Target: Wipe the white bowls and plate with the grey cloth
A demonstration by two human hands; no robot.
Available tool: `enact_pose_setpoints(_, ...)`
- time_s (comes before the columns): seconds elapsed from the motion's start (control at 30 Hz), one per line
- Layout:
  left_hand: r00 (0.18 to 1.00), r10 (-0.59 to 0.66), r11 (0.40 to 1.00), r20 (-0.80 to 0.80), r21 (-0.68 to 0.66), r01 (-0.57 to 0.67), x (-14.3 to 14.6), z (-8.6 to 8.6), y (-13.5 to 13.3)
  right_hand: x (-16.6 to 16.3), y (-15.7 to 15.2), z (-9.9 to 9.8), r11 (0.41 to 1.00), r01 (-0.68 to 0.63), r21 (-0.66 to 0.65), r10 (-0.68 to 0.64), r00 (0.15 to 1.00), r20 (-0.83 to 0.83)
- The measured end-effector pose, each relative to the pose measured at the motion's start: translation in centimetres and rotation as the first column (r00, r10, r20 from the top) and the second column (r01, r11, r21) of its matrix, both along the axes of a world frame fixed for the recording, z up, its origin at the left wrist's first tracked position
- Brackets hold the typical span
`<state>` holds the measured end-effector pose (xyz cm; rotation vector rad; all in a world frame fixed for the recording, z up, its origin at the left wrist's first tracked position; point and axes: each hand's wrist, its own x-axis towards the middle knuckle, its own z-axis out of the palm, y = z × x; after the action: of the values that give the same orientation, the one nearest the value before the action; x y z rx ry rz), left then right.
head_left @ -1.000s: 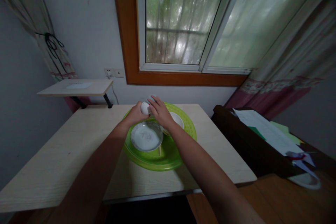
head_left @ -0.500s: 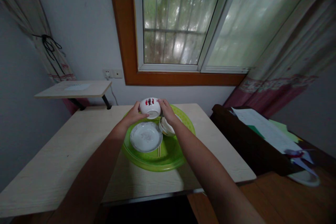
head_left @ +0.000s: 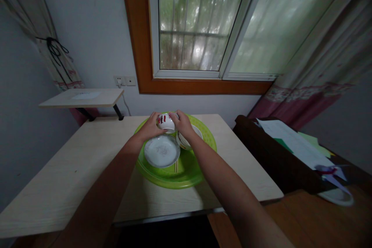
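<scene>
Between my two hands is a small white bowl (head_left: 166,123) with red and dark marks on its side, tilted so that its outer side faces me. My left hand (head_left: 151,127) grips its left side and my right hand (head_left: 182,124) its right side. Just in front of it a white plate (head_left: 161,152) with a faint pattern lies on a round green tray (head_left: 186,180). Beside the plate, partly hidden by my right hand and forearm, sit white bowls (head_left: 185,142). A pair of chopsticks (head_left: 176,167) shows at the plate's right edge.
The tray rests on a pale wooden table (head_left: 87,170). A small raised shelf (head_left: 83,99) with a sheet of paper stands at the back left. Right of the table, papers (head_left: 293,145) lie on a dark brown surface. A window (head_left: 197,23) is behind the table.
The bowl in my hands has come down slightly toward the tray and turned a little. Both hands have moved with it, and my right hand has shifted slightly left.
</scene>
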<state>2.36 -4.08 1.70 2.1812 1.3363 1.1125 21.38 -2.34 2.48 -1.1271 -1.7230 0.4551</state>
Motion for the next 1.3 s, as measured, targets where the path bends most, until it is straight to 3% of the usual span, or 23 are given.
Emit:
enact_pose_setpoints(0.23,0.986,0.008,0.988,-0.165,0.153,0.018,-0.5,0.0,0.3,0.1,-0.6,0.2,0.99,-0.06,0.131,0.027,0.97,0.241)
enact_pose_setpoints(0.37,0.969,-0.037,0.97,-0.245,0.224,0.093,-0.8,-0.3,0.9,0.2,-1.0,0.4,0.972,-0.2,0.123,0.167,0.958,0.234)
enact_pose_setpoints(0.47,0.96,-0.029,0.962,-0.279,0.252,0.102,-0.9,-0.5,1.1,0.2,-1.1,0.4,0.97,-0.225,0.097,0.205,0.962,0.182)
enact_pose_setpoints(0.67,0.961,0.003,0.96,-0.278,0.269,0.075,-0.8,-0.5,0.9,0.3,-0.5,-0.1,0.992,-0.123,-0.004,0.123,0.99,0.073)
enact_pose_setpoints(0.83,0.965,0.044,0.966,-0.257,0.258,0.024,-0.6,-0.1,0.6,0.7,-0.2,0.0,0.999,-0.038,-0.015,0.039,0.997,0.069)
enact_pose_setpoints(0.93,0.967,0.072,0.965,-0.244,0.262,-0.006,-0.6,0.1,0.5,1.2,0.0,0.2,0.999,0.038,0.021,-0.04,0.994,0.103)
enact_pose_setpoints(1.1,0.958,0.107,0.957,-0.265,0.29,-0.027,-0.8,0.1,0.6,1.7,0.5,0.4,0.976,0.095,0.194,-0.131,0.974,0.187)
enact_pose_setpoints(1.3,0.955,0.091,0.962,-0.282,0.274,-0.011,-0.9,-0.2,0.9,1.3,0.3,0.2,0.982,0.048,0.18,-0.089,0.969,0.229)
